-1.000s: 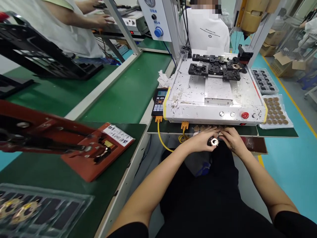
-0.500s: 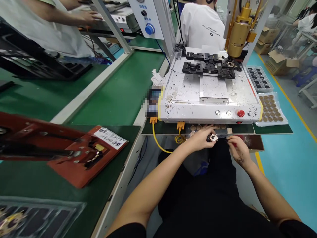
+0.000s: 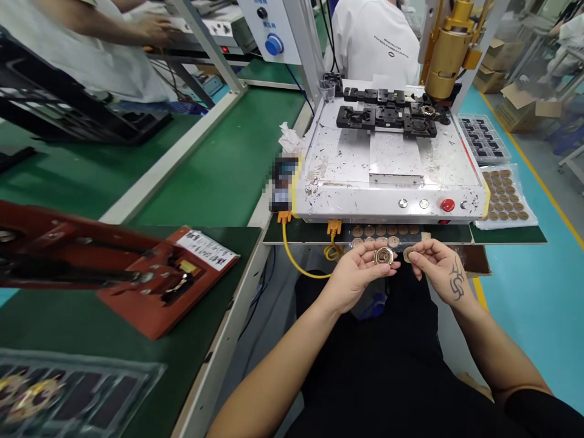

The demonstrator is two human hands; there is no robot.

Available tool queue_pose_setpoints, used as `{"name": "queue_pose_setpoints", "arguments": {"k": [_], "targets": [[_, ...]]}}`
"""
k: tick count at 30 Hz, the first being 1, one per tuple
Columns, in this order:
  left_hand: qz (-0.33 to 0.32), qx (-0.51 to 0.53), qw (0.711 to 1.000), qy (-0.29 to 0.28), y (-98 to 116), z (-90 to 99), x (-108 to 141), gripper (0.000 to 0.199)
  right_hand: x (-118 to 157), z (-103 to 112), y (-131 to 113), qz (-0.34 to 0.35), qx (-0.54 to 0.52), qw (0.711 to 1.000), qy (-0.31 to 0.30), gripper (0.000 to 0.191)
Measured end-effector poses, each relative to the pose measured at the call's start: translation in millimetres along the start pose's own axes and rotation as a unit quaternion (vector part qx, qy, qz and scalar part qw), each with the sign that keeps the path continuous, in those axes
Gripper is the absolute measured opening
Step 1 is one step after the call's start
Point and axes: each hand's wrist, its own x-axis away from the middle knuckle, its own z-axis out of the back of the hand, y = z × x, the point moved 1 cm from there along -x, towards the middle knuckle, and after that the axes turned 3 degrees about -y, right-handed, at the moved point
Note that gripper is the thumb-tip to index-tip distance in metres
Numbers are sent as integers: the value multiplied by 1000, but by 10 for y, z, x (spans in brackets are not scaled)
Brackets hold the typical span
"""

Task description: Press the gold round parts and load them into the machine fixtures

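Observation:
My left hand grips a round metal watch case by its rim, its open ring side facing up toward me. Just to the right, my right hand pinches a small flat gold-coloured disc between thumb and fingers. A short gap separates disc and case. Both hands are above my lap, in front of the green bench edge. Under the machine's front lies a clear sheet of similar round discs, partly covered by my left fingers.
A white press machine with black fixtures and a gold cylinder stands ahead. More discs lie on its right. A red hand press and a tray are at left. Co-workers are beyond.
My left hand has turned, so the watch case now faces up more openly. My right hand has come up and closer to it, and the disc in its fingers now shows clearly.

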Motion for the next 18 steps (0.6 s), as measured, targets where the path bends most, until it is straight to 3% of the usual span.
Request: {"name": "queue_pose_setpoints", "arguments": {"k": [7,18], "targets": [[4,60,998,27,94,27,238,50,-31,-54,40,-32,-19,998,-53,34],[-39,31,999,-1,80,-40,413,49,90,3,-2,-92,-79,983,-134,34]]}}
